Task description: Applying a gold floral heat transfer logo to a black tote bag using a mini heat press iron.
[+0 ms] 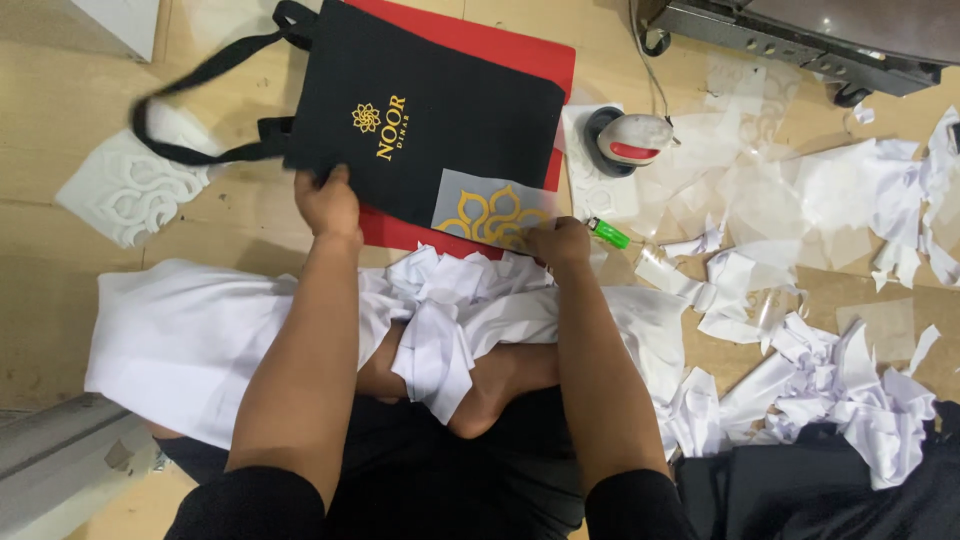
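black tote bag [420, 130] is pinched at its near-left edge by the left hand [328, 203]; gold transfer sheet [490, 213] at its near-right corner is pressed flat by right hand [560, 243], fingers closed on it.

Paper scraps [800, 330] right; bare floor [60, 110] left
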